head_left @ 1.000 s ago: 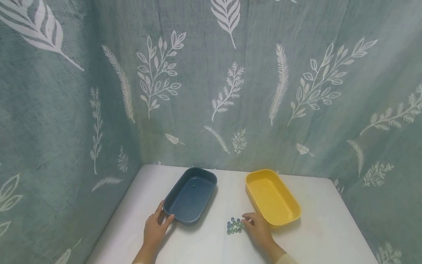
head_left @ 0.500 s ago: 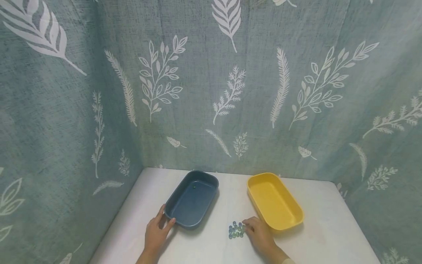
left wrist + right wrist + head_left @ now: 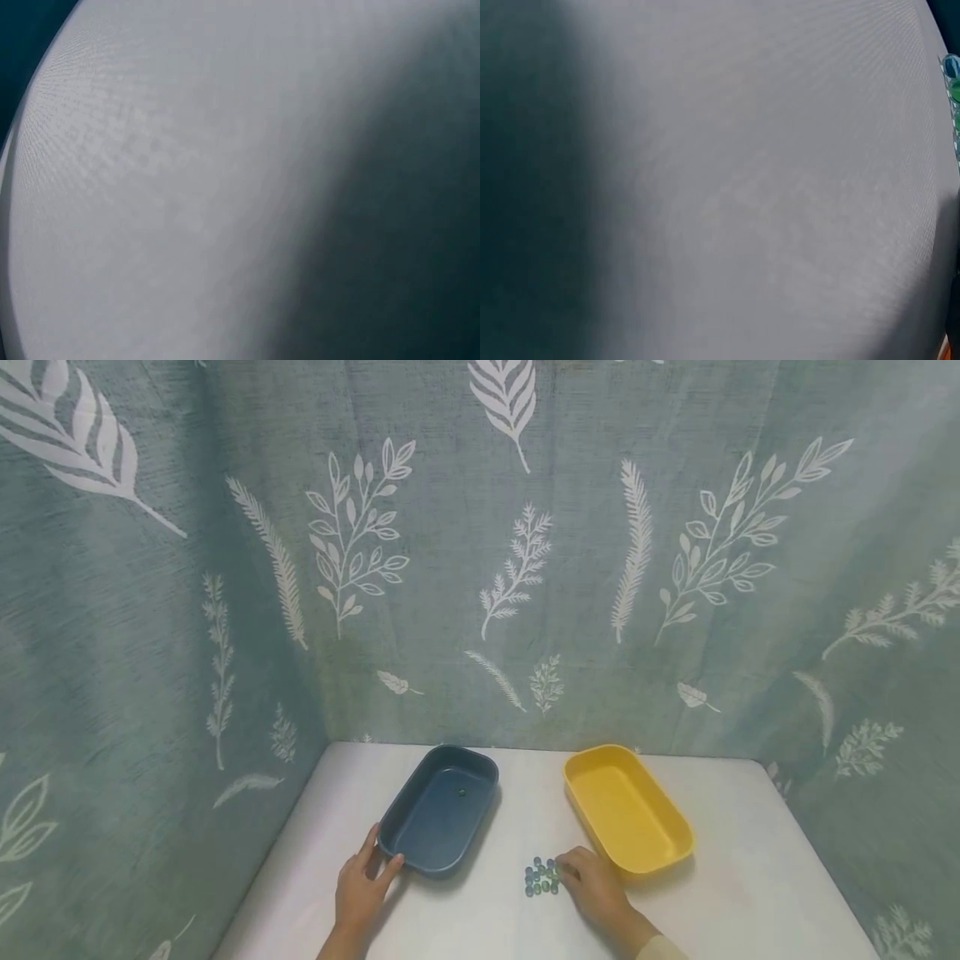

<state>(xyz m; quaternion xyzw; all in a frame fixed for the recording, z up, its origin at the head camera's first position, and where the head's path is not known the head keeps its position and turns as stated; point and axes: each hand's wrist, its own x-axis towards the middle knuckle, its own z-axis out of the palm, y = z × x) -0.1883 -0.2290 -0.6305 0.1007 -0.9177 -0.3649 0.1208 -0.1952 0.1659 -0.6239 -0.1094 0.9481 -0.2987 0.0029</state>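
Observation:
A dark blue tray (image 3: 420, 847) stands left of centre on the white table (image 3: 465, 927), with one green marble (image 3: 461, 792) inside. My left hand (image 3: 375, 862) rests against its near left corner, thumb on the front rim and fingers along the side. A small heap of blue and green glass marbles (image 3: 540, 877) lies between the trays. My right hand (image 3: 566, 871) has its curled fingertips on the heap's right edge; any marble pinched there is hidden. The marbles (image 3: 952, 82) show at the right wrist view's edge.
An empty yellow tray (image 3: 660, 856) sits right of the marbles, close to my right hand. Green leaf-print cloth (image 3: 480, 568) walls in the table at the back and both sides. The left wrist view shows only blurred table surface (image 3: 165, 187).
The green marble in the blue tray has rolled a little to the right. Both hands stay where they were; the head view shifted slightly.

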